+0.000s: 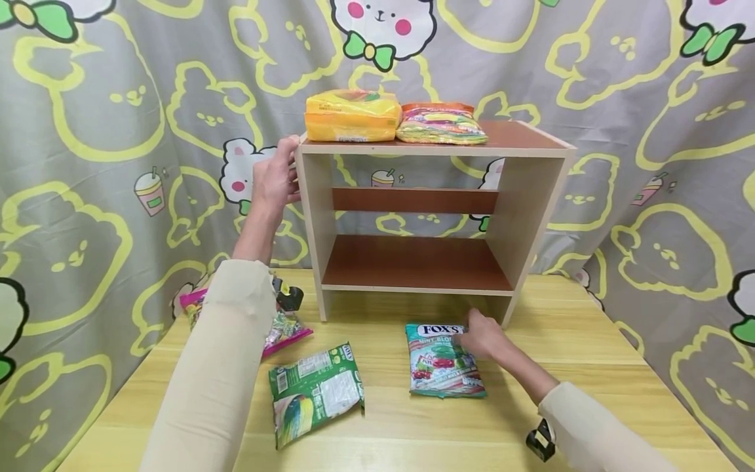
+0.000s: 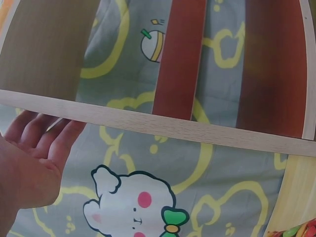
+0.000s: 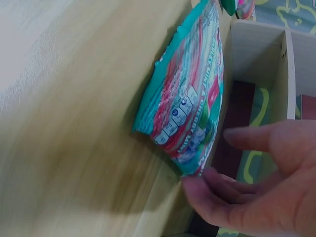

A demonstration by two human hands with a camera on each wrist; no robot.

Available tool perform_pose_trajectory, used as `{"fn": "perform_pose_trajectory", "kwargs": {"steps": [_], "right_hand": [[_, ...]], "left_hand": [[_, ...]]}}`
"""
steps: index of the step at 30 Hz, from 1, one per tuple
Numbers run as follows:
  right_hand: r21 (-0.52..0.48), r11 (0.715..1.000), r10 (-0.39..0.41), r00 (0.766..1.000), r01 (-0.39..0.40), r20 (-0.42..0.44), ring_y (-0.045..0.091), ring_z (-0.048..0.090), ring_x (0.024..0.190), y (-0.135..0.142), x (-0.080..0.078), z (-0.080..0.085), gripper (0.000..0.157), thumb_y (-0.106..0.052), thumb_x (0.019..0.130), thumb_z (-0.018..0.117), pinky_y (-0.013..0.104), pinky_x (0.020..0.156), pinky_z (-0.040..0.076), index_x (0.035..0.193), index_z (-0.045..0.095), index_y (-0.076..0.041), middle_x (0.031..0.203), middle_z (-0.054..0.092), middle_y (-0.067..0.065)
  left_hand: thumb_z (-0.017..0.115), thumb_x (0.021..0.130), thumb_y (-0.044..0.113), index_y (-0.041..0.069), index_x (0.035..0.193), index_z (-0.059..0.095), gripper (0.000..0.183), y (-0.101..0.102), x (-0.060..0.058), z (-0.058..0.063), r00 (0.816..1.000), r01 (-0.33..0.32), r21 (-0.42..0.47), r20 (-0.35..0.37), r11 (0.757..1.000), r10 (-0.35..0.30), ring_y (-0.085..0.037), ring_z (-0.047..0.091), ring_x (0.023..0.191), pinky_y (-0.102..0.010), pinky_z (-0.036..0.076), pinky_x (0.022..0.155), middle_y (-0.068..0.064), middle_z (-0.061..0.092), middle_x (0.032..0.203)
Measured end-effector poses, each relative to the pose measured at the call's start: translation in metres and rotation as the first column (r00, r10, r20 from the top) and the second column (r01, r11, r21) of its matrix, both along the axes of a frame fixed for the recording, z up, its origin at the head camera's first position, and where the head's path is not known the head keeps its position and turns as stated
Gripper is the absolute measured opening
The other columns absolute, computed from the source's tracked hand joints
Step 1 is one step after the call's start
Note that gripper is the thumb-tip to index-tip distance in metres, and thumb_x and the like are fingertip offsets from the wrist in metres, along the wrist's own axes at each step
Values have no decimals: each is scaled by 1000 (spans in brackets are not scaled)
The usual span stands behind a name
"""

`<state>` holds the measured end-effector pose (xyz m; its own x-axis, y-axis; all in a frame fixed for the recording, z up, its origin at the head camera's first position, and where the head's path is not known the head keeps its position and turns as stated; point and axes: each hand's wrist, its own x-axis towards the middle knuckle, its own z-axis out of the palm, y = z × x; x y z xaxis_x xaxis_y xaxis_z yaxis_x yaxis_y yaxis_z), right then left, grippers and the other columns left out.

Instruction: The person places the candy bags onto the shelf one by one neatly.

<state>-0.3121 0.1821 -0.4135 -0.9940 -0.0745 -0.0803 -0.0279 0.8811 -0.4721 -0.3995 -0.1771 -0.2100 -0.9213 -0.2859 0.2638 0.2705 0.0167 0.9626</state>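
My left hand rests against the upper left side of a small wooden shelf unit. In the left wrist view its fingers reach behind the front edge of the side panel; the thumb is hidden. At the lower right, my right hand is at the upper right edge of a teal Fox's mint candy bag lying on the table. The right wrist view has the fingertips at the bag's edge, with the thumb held apart from them.
A yellow packet and a colourful candy bag sit on the shelf's top board. Left of the teal bag lies a green Fox's bag, back side up. A pink-edged candy bag lies partly behind the left sleeve. Patterned curtains surround the table.
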Motion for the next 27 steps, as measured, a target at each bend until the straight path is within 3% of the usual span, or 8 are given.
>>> {"fn": "perform_pose_trajectory", "kwargs": {"steps": [4, 9, 13, 20, 27], "right_hand": [[2, 1000, 29, 991, -30, 132, 28, 59, 81, 3, 1, 2, 60, -31, 90, 75, 41, 68, 52, 116, 48, 15, 94, 59, 20], [-54, 998, 29, 959, -14, 281, 25, 61, 79, 4, 1, 0, 70, -38, 89, 77, 39, 63, 59, 122, 46, 16, 99, 55, 20], [-53, 999, 28, 954, -13, 299, 25, 61, 79, 4, 1, -3, 69, -39, 89, 78, 38, 61, 59, 121, 50, 15, 98, 56, 18], [-35, 999, 17, 951, -6, 308, 25, 62, 75, 6, 0, -6, 83, -43, 87, 79, 36, 61, 58, 131, 44, 18, 106, 57, 21], [-28, 1000, 10, 951, -2, 309, 25, 62, 71, 7, -4, -11, 84, -47, 85, 80, 35, 60, 57, 128, 47, 17, 104, 56, 20]], "left_hand": [[66, 81, 68, 14, 75, 63, 55, -1, 0, 0, 1000, 3, 8, 3, 1000, -3, -16, 54, 59, -28, 48, 58, -3, 49, 63], [64, 82, 69, 13, 77, 64, 56, 0, 0, 0, 1000, 7, -2, -2, 1000, -7, -18, 55, 62, -28, 47, 60, -5, 49, 66], [63, 83, 69, 13, 76, 63, 56, 0, 1, 0, 1000, 6, -6, -4, 1000, -6, -18, 54, 62, -28, 47, 60, -5, 49, 66], [62, 84, 68, 14, 70, 56, 56, 1, 0, 0, 1000, 9, -20, -15, 1000, -9, -17, 47, 58, -29, 43, 58, -2, 43, 62], [63, 82, 71, 13, 87, 70, 58, 0, 1, 0, 1000, 1, -16, 1, 1000, -1, -19, 62, 69, -28, 50, 64, -4, 57, 69]]}}
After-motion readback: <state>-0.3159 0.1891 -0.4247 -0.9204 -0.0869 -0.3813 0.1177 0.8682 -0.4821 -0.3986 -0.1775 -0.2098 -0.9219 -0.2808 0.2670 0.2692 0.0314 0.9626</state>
